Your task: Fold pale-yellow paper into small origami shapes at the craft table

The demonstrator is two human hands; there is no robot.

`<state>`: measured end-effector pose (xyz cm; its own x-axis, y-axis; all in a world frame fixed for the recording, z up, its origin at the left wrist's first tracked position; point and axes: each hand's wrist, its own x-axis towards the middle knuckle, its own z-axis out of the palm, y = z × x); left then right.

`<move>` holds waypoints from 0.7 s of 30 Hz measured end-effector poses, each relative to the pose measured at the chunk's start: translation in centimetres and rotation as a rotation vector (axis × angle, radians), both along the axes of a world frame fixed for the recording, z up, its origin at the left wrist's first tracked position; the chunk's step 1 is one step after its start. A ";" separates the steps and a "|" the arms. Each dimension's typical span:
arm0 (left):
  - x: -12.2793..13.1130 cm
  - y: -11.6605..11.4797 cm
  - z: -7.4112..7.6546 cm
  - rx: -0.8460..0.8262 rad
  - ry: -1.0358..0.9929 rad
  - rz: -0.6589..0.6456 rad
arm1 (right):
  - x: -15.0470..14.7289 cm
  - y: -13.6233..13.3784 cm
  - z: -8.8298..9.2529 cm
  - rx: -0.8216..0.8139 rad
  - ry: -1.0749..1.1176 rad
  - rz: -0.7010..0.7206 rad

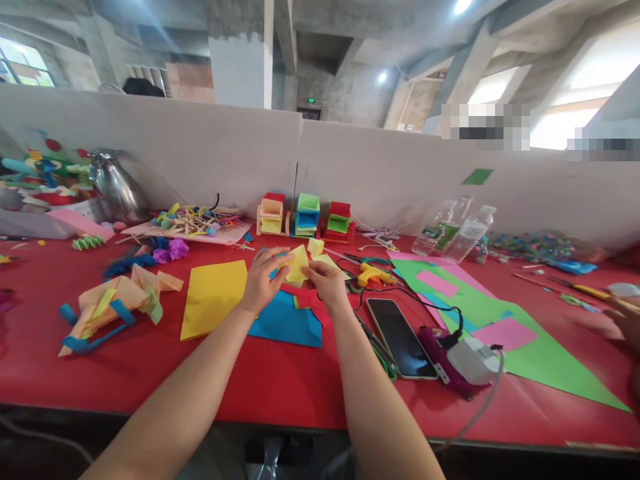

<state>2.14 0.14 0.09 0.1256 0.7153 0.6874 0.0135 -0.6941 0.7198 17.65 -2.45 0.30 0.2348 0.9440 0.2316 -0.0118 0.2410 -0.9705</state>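
Note:
Between my two hands is a small piece of yellow paper (299, 264), pinched from both sides. My left hand (265, 277) has its fingers closed on the paper's left side, with a bit of blue paper showing by the fingertips. On the right edge, the thumb and fingers of my right hand (326, 283) grip it. Below lie a blue sheet (287, 323) and red paper pieces (314, 303). A yellow sheet (213, 297) is beside my left wrist. Just beyond the fingertips stands a small folded yellow paper box (315, 247).
Folded paper boxes (307, 215) stand at the back. A yellow glue gun (375, 274), a phone (401, 337) and a purple power strip (453, 367) lie to the right, near plastic bottles (470, 233). A folded paper figure (117, 303) and a metal jug (117, 187) are left. Another person's hand (625, 313) shows far right.

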 end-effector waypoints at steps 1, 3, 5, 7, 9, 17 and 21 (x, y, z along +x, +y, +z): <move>0.1 0.1 -0.1 0.014 0.029 -0.012 | 0.0 0.0 0.0 0.002 -0.006 0.005; 0.1 0.5 -0.4 0.025 0.069 -0.028 | 0.0 0.0 0.0 0.004 -0.026 0.014; 0.1 0.9 -0.6 0.016 0.094 -0.040 | -0.1 -0.1 0.0 0.007 -0.055 0.021; 0.1 1.1 -0.8 -0.005 0.109 -0.055 | 0.0 -0.1 -0.1 0.011 -0.091 0.023; 0.0 1.2 -0.9 -0.032 0.118 -0.080 | 0.1 0.0 -0.1 0.019 -0.129 0.018; 0.0 1.0 -0.7 -0.171 0.115 -0.169 | 0.5 0.1 -0.3 0.065 -0.243 -0.025; 0.1 1.0 -0.8 -0.244 0.085 -0.207 | 0.1 0.1 -0.2 0.111 -0.297 -0.033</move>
<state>2.21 1.13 -0.70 0.3354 0.8106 0.4801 -0.0426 -0.4960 0.8673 17.80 -2.37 0.08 0.1721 0.9021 0.3957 0.2778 0.3409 -0.8981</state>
